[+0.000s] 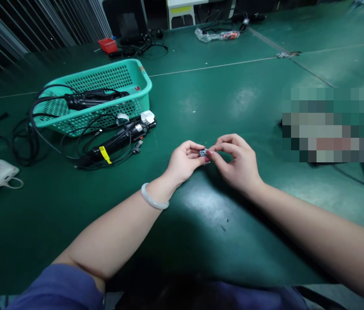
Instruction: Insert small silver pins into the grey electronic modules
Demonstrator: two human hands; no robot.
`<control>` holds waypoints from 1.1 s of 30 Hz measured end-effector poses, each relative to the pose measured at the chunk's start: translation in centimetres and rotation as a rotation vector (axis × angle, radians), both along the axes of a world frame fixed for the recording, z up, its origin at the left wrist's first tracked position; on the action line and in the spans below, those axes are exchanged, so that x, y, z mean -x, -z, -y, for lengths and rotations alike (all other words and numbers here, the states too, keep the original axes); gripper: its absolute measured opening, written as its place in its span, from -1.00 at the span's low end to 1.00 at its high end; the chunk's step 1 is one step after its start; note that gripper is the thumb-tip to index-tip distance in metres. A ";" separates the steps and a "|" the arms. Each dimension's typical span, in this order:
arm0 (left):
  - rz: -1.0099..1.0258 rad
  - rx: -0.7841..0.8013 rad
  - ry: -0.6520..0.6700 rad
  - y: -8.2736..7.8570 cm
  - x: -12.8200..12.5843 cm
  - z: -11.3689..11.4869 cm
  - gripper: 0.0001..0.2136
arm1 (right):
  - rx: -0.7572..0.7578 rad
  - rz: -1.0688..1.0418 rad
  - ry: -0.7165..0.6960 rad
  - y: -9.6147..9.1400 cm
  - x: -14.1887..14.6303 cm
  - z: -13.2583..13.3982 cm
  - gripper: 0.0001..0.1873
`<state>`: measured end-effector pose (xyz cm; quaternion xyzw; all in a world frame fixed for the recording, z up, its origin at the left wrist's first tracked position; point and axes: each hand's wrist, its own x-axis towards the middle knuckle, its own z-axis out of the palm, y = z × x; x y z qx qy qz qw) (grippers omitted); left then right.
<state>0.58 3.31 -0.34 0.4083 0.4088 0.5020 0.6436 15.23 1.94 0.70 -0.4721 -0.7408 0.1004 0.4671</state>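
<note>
Your two bare hands meet near the middle of a green table [266,103], just above its surface. Between them is a small piece [203,153], pale with bluish-dark markings; it is too small to make out further. Your left hand [183,160] grips it between thumb and fingers, the palm turned toward you. Your right hand [239,162] comes in from the other side, thumb and forefinger pinched together on the piece's right edge, the other fingers curled loosely. The nails are dark red. A pale bracelet [154,200] circles your left wrist, and a blue sleeve [59,286] covers your upper left arm.

Beyond your left hand stands a turquoise mesh basket [144,86] with a black corded device [88,99] inside, its cables spilling over the left side. In front of the basket, on the table, lies a second black device [117,143] with a yellow tag [104,155]. At the far left edge is a white object [4,173], partly pixelated. Another pixelated patch hides something on the right. Toward the back are a small red container [107,45], black cables [146,43] and a clear plastic bag [205,36].
</note>
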 end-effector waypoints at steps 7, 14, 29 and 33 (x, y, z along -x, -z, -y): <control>0.004 0.021 0.000 -0.2 0.2 -0.1 -0.69 | 0.021 -0.008 0.016 -0.2 0.0 0.0 -0.85; 0.128 0.072 -0.159 0.1 0.7 -0.8 -0.77 | 0.267 0.145 -0.113 0.8 -1.7 -1.2 -0.83; 0.030 0.022 -0.090 0.1 0.6 -0.5 -0.77 | 0.204 0.532 -0.383 1.0 -3.1 -2.0 -0.74; 0.027 0.021 -0.063 0.0 0.7 -0.5 -0.76 | 0.209 0.694 -0.501 -0.4 -4.5 -2.3 -0.65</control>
